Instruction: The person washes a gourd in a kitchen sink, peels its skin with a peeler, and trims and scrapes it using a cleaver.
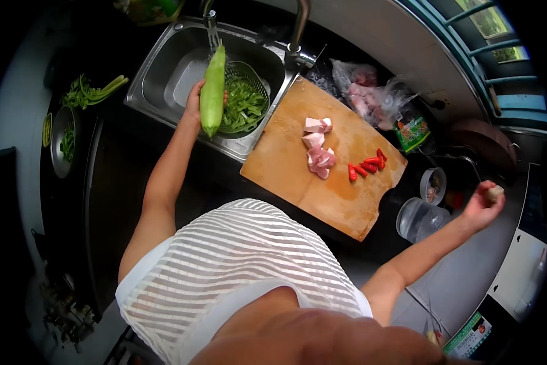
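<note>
The fingers of the left hand are wrapped around a long green gourd, which is held lengthwise under the running tap, over the sink. By the right hand, well out to the side, a small pale item is gripped in curled fingers; what it is cannot be told. The step in hand is judged to be rinsing; for an even wash, the gourd would need to be turned without the colander of leaves beside it being knocked. The gourd's lower end is seen near the sink's front rim. Open room is offered by the bare basin to the left and by the near part of the cutting board, clear of the meat and chillies.
</note>
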The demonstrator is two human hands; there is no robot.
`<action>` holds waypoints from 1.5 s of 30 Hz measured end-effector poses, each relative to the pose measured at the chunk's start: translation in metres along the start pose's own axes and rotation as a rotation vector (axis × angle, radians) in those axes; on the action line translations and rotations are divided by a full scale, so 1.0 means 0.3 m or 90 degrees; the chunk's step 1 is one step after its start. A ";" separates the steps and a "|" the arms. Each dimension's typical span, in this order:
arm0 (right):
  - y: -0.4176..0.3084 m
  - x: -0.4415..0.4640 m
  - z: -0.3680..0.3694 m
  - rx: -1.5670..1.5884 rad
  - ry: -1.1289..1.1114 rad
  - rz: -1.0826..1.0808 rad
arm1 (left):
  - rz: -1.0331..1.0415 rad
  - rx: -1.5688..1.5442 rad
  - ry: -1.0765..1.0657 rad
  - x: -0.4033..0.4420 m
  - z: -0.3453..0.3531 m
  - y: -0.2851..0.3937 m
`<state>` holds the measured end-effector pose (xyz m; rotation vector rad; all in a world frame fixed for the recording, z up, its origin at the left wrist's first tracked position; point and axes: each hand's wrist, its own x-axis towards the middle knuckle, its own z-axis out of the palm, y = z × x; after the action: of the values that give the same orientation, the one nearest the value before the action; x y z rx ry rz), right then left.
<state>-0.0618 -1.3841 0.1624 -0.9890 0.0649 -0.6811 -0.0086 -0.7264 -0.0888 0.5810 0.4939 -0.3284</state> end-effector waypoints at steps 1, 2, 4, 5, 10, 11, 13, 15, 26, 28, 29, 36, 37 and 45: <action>0.076 -0.172 0.165 -0.210 0.054 -0.066 | -0.020 -0.032 -0.054 -0.004 -0.017 -0.002; 0.150 -0.288 0.238 -0.278 0.052 -0.061 | -0.029 -0.037 -0.054 -0.014 -0.025 -0.004; 0.282 -0.432 0.274 -0.364 -0.077 -0.079 | 0.006 0.044 -0.002 -0.026 -0.024 0.005; 0.330 -0.499 0.300 -0.374 -0.111 -0.037 | -0.018 0.027 -0.046 -0.017 -0.052 0.015; 0.624 -0.607 0.443 -0.432 -0.194 0.335 | -0.058 0.052 -0.067 -0.032 -0.080 0.065; 0.697 -0.609 0.467 -0.508 -0.210 0.347 | -0.073 0.064 -0.088 -0.040 -0.082 0.083; 0.866 -0.566 0.463 -0.565 -0.256 0.317 | -0.106 0.083 -0.129 -0.061 -0.085 0.126; 0.945 -0.573 0.592 -0.600 -0.297 0.311 | -0.123 0.097 -0.122 -0.099 -0.073 0.184; 0.886 -0.950 0.714 -0.433 -0.090 0.139 | -0.164 0.197 -0.248 -0.102 -0.113 0.341; 0.903 -1.011 0.731 -0.347 -0.060 0.228 | -0.197 0.220 -0.243 -0.125 -0.096 0.373; 0.910 -1.041 0.741 -0.345 -0.051 0.232 | -0.246 0.224 -0.236 -0.115 -0.116 0.389; 1.004 -1.193 0.909 -0.413 -0.056 0.145 | -0.179 0.199 -0.345 -0.199 -0.044 0.494; 1.043 -1.202 0.892 -0.464 -0.135 0.177 | -0.180 0.223 -0.358 -0.207 -0.044 0.504; 1.094 -1.211 1.257 -0.741 -0.485 -0.250 | -0.216 0.317 -0.280 -0.271 -0.059 0.542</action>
<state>-0.0543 -0.7812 0.0274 -2.3753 -0.4659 -0.5511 -0.0131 -0.5747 0.0131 0.8789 0.0746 -0.8969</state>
